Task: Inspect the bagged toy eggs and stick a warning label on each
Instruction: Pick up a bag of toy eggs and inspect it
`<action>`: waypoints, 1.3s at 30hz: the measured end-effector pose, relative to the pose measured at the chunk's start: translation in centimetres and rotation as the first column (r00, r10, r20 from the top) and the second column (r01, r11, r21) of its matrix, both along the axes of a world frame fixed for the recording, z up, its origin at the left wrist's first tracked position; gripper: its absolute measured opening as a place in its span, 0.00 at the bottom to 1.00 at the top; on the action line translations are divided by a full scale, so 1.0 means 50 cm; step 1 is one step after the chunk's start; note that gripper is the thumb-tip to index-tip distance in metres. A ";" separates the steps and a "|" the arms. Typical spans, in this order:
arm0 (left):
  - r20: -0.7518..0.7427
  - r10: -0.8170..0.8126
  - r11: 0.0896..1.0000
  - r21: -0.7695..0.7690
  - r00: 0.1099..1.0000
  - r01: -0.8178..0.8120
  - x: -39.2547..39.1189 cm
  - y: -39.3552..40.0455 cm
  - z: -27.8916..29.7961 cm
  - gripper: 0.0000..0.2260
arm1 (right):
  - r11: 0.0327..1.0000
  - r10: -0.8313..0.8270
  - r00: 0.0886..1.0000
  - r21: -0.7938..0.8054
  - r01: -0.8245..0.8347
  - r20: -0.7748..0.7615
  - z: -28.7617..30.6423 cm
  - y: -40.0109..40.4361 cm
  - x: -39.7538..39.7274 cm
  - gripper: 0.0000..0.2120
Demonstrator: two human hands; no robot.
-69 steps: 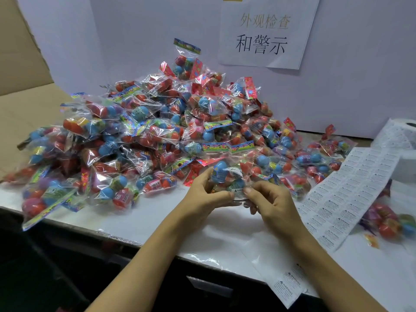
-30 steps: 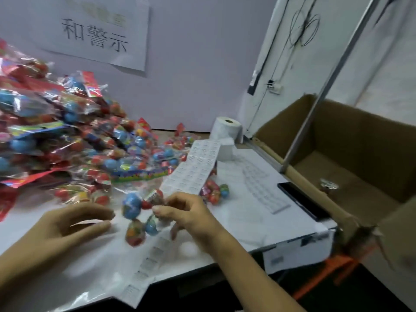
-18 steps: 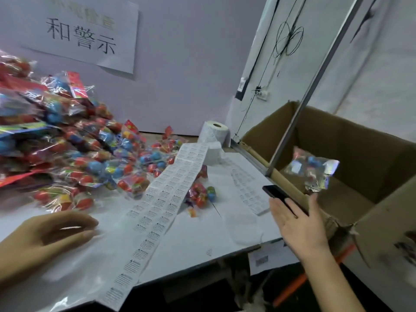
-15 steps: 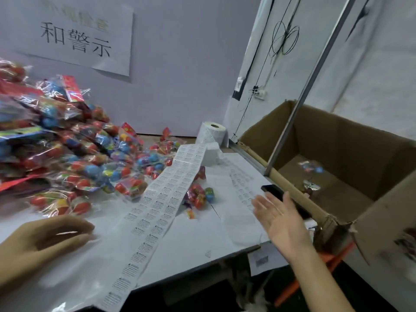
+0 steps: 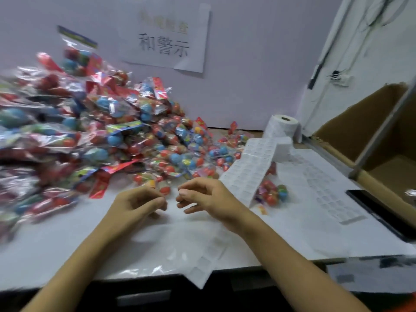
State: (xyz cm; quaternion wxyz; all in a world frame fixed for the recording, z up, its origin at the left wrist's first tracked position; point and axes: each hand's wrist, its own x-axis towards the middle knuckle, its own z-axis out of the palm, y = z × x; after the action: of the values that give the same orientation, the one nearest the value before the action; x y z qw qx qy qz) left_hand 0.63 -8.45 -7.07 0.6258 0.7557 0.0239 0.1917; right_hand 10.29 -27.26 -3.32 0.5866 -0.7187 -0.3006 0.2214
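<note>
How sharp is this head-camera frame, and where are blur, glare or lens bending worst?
Head view: motion blur smears the whole frame, worst on the pile of bagged eggs at the left edge; the wall sign has its top line washed out; print on the label strip is unreadable. Both hands are soft-edged. Glare spots the table's front edge. The cardboard box leans from wide-angle bending.
</note>
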 end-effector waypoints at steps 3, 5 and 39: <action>0.120 0.174 0.984 0.007 0.977 -0.176 -0.001 0.016 -0.002 0.08 | 0.994 0.080 0.996 -0.083 -0.077 0.036 0.001 0.070 0.002 0.07; 0.170 0.366 0.930 -0.040 0.915 -0.365 -0.001 0.026 -0.004 0.04 | 0.991 0.076 0.996 -0.110 -0.070 0.051 0.005 0.104 0.012 0.09; 0.164 0.339 0.936 -0.161 0.926 -0.314 -0.003 0.035 -0.012 0.07 | 0.982 -0.180 0.983 0.055 0.181 -0.019 -0.062 0.122 0.009 0.16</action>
State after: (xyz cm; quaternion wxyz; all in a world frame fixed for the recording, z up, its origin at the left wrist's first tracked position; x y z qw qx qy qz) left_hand 0.46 -6.68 -7.69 0.6329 0.6766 0.1025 0.3622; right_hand 10.72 -21.17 -6.44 0.6264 -0.7246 -0.2361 0.1639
